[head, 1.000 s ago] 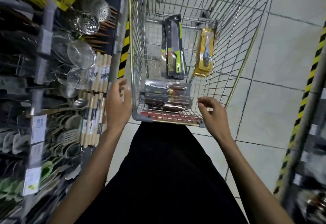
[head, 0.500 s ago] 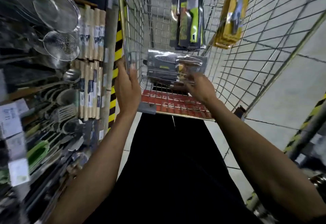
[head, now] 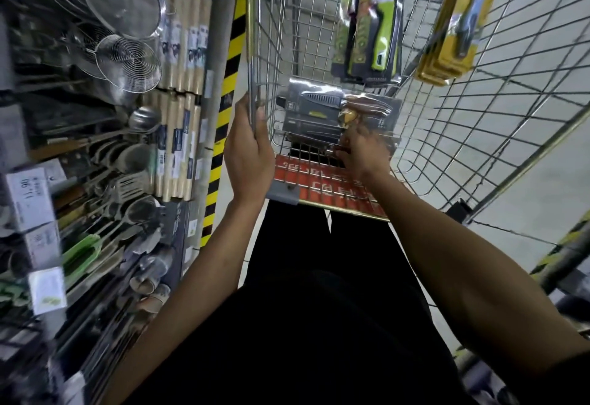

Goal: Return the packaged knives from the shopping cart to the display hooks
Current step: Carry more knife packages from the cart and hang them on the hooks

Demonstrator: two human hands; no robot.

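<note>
A display rack [head: 105, 136] crowded with wire skimmers, ladles and wrapped wooden rolls fills the nine o'clock side, just beside the shopping cart [head: 453, 123]; a yellow-and-black striped post [head: 227, 91] stands between them. Grey floor tiles show through the cart's wire at three o'clock. The left hand [head: 247, 155] is clenched around the cart's left rim wire, thumb inside the basket. The right hand [head: 359, 149] reaches over the red handle bar [head: 322, 186] into the basket, fingers curled on the near edge of the grey packaged knives [head: 314, 111]; how firm the grip is cannot be told through the blur. That stack has at least two packs. At twelve o'clock lean green-handled knife packs [head: 370, 21], two or more, and at one o'clock yellow packs [head: 447, 50] rest against the side wire.
</note>
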